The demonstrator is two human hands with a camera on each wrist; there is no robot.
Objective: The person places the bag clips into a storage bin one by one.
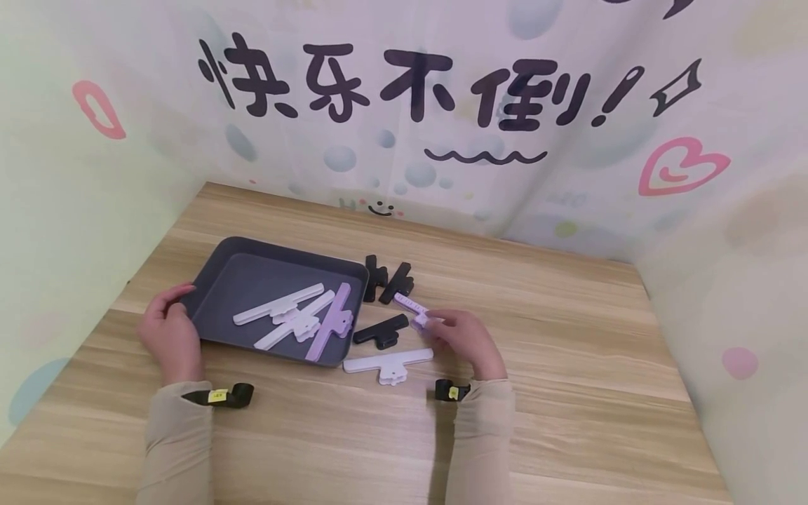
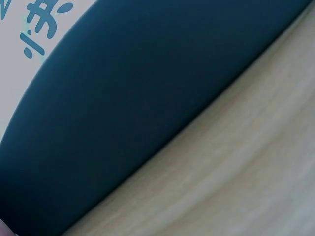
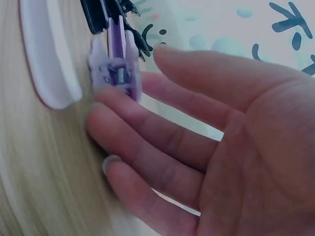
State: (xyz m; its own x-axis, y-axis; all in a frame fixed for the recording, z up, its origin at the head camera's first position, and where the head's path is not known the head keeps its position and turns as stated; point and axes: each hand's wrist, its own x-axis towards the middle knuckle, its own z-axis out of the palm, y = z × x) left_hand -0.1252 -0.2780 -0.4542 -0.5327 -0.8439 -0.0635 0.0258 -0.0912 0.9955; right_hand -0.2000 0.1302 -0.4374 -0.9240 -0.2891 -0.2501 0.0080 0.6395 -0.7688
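A dark grey rectangular tray (image 1: 252,277) lies on the left of the table, holding two white clips (image 1: 278,304) and a purple clip (image 1: 330,322). My left hand (image 1: 172,337) grips its left rim; in the left wrist view the tray's outer wall (image 2: 128,93) fills much of the picture, with only a bit of finger in the lower corner. My right hand (image 1: 463,340) is at another purple clip (image 1: 412,304) right of the tray. In the right wrist view the fingers reach the purple clip's spring end (image 3: 118,76), while the thumb stands apart from it.
Several black clips, including one (image 1: 381,331) near the tray's right side, lie beside the purple one. A white clip (image 1: 390,363) rests closer to the front. Behind the wooden table (image 1: 568,337) hangs a printed cloth (image 1: 404,105); side walls flank it.
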